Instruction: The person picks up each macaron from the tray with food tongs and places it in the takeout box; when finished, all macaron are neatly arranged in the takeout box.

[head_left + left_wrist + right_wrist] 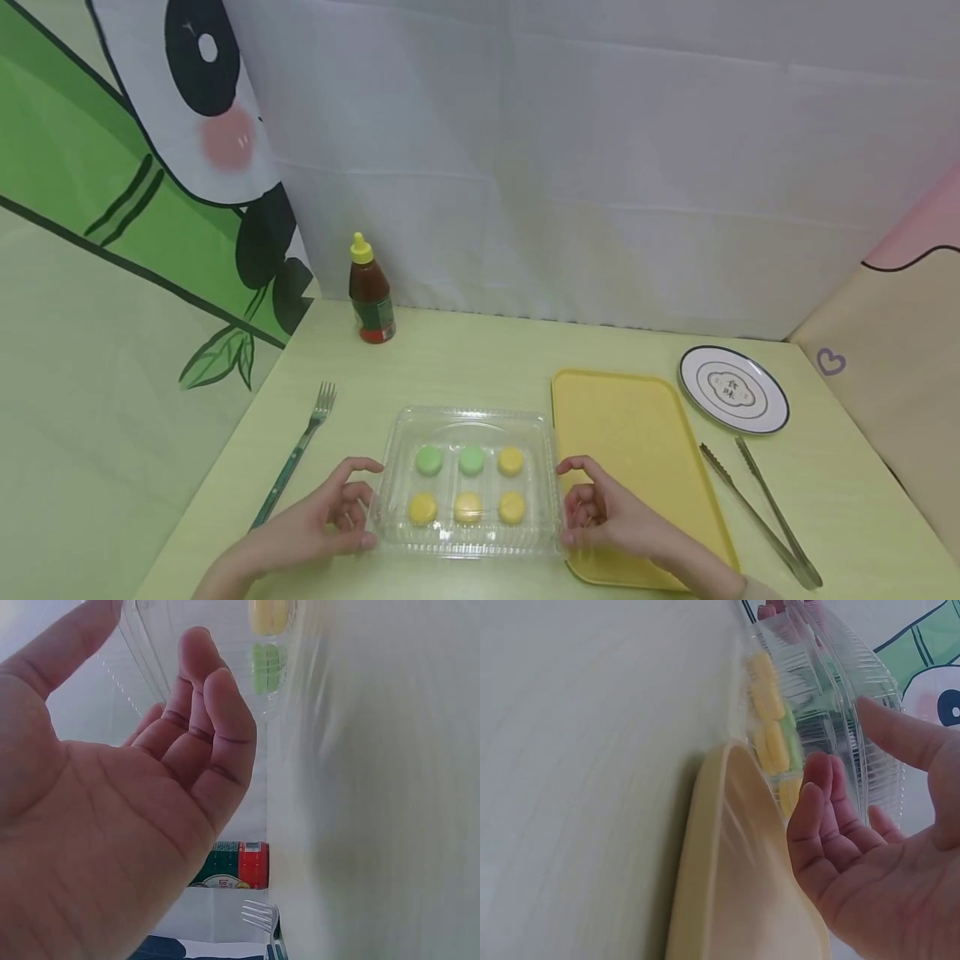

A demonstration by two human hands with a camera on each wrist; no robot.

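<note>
A clear lidded plastic box (pixel 465 425) sits in front of me, with two green macarons (pixel 429 460) and several yellow macarons (pixel 468 507) in its compartments. My left hand (pixel 330 512) holds its left side, index finger towards the back and thumb near the front corner. On the opposite side my right hand (pixel 611 512) grips the edge the same way, above the tray's left part. The other fingers of both hands curl inward beside the box. In the right wrist view, the thumb (pixel 900 735) reaches the box's rim.
A yellow tray (pixel 630 442) lies right beside the box. Farther right are metal tongs (pixel 772 512) and a white plate (pixel 733 389) with a dark rim. A fork (pixel 296 454) lies at the left, and a sauce bottle (pixel 371 292) stands at the back left.
</note>
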